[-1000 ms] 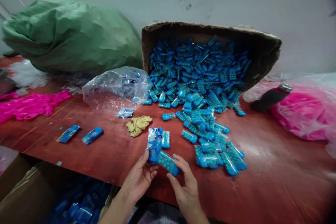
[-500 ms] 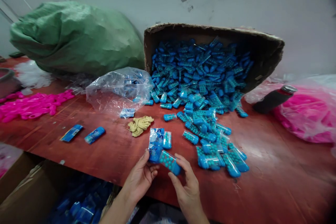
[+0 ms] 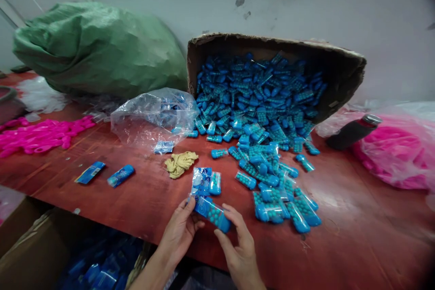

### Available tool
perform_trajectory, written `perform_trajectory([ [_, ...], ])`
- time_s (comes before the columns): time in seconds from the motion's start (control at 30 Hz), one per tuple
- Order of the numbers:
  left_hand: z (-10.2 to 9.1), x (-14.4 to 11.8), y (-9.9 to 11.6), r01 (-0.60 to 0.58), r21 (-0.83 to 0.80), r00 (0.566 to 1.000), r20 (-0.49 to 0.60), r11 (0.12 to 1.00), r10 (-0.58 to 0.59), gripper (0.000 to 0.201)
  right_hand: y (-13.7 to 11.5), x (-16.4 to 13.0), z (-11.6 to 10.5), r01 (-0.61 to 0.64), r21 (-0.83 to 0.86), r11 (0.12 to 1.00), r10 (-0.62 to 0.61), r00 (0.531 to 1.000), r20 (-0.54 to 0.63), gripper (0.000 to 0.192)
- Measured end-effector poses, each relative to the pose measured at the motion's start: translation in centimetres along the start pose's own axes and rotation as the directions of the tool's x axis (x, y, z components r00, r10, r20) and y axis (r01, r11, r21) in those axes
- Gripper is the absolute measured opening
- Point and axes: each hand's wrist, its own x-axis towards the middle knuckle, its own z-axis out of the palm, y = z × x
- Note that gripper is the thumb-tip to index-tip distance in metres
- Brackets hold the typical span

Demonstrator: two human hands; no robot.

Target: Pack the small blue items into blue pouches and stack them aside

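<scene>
Near the front edge of the red table (image 3: 353,235), the left hand (image 3: 179,226) is pinching a printed sleeve (image 3: 201,206); a bead-filled bottle (image 3: 215,216) is apparently sitting partly inside; the right hand (image 3: 240,241) is pinching its capped end. Crooked pushing could be tearing the sleeve.

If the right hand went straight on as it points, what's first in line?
Likely the bead-filled blue container, whose end the right hand seems to hold; depth is hard to judge.

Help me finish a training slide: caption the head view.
Left hand grips a blue wrapper overlapping the ball-filled container in the right hand; similar containers spill from a cardboard box.
</scene>
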Motion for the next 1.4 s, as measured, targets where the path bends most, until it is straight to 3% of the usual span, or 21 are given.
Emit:
perform_trajectory([
  [0.13,0.5,-0.1,-0.1,-0.031,0.067,0.999,0.027,0.997,0.029,0.016,0.7,0.0,0.8,-0.139,0.191,0.972,0.153,0.987,-0.058,0.041],
  [0.2,0.9,-0.2,-0.3,-0.006,0.076,1.000,0.025,0.997,0.005,0.017,1.1,-0.1,1.2,-0.146,0.221,0.964,0.166,0.983,-0.075,0.040],
  [0.37,1.8,-0.6,-0.4,0.071,-0.005,0.997,0.022,0.997,-0.071,0.015,1.5,-0.3,1.3,-0.004,0.018,1.000,0.006,0.995,-0.099,0.039],
  [0.5,2.2,-0.4,-0.5,0.054,0.018,0.998,0.010,0.998,-0.054,0.015,1.1,-0.2,1.2,0.042,-0.008,0.999,-0.043,0.996,-0.080,0.037],
  [0.6,2.3,-0.4,-0.7,0.081,0.035,0.996,0.026,0.996,-0.082,0.016,0.4,0.1,1.0,-0.035,0.103,0.994,0.041,0.998,-0.057,0.038],
  [0.7,2.3,-0.6,-0.8,0.116,0.049,0.993,0.024,0.992,-0.117,0.015,-0.2,0.2,0.7,-0.218,0.268,0.939,0.211,0.976,0.055,0.031],
  [0.77,2.4,-0.7,-0.7,0.125,0.056,0.992,0.020,0.991,-0.127,0.015,-0.4,0.3,0.6,-0.263,0.286,0.922,0.253,0.965,0.071,0.028],
  [0.87,2.4,-0.8,-0.4,0.124,0.065,0.992,0.010,0.990,-0.125,0.013,-0.7,0.3,0.5,-0.137,0.158,0.978,0.139,0.990,0.003,0.028],
  [0.97,2.1,-0.6,0.1,0.153,0.084,0.986,0.055,0.985,-0.158,0.009,-0.7,0.4,0.3,-0.042,0.062,0.997,0.040,0.999,0.037,0.035],
  [1.13,1.3,-0.4,0.7,0.289,0.125,0.920,0.236,0.949,-0.312,0.011,-0.6,1.0,-0.5,-0.161,0.126,0.979,0.148,0.983,0.109,0.060],
  [1.23,1.0,-0.4,0.8,0.342,0.115,0.870,0.336,0.933,-0.361,0.019,-0.7,1.4,-0.8,-0.231,0.229,0.946,0.181,0.959,0.218,0.076],
  [1.4,0.8,-0.3,0.9,0.407,0.121,0.821,0.386,0.905,-0.421,0.024,-0.8,1.6,-0.8,-0.298,0.322,0.899,0.186,0.923,0.336,0.085],
])
